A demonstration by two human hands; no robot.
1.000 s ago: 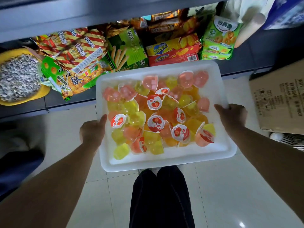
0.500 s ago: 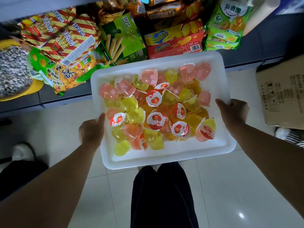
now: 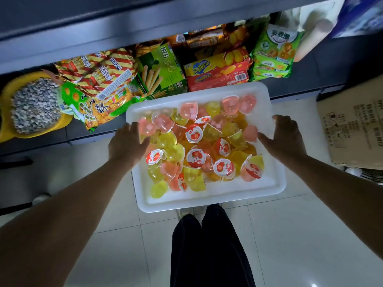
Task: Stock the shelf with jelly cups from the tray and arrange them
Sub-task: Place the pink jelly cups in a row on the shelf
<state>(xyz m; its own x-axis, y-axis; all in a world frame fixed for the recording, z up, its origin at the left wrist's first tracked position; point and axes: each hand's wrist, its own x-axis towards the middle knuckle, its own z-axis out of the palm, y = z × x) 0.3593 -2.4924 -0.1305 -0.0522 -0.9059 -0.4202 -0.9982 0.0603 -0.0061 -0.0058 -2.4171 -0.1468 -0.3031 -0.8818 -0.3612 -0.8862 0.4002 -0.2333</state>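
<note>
Head view looks down at a white tray (image 3: 209, 200) heaped with pink and yellow jelly cups (image 3: 199, 146), some with strawberry lids up. The left hand (image 3: 126, 143) lies over the tray's left rim, its grip wide, fingers straight and spread above the nearest cups; the right hand (image 3: 285, 137) hovers at the right rim, its grip wide too, holding nothing. Whether the tray rests on the floor or on something beneath cannot be told. Beyond both hands runs a dark grey shelf (image 3: 331, 65) packed with snack bags (image 3: 97, 73), a green biscuit-stick box (image 3: 163, 69) and a red cheese-cracker box (image 3: 215, 73). Left of the left hand sits a yellow bowl (image 3: 6, 129) of seeds. Right of the right hand stands a cardboard box (image 3: 352, 129). Below, pale glossy floor tiles (image 3: 290, 235) and dark trousers (image 3: 209, 251)
</note>
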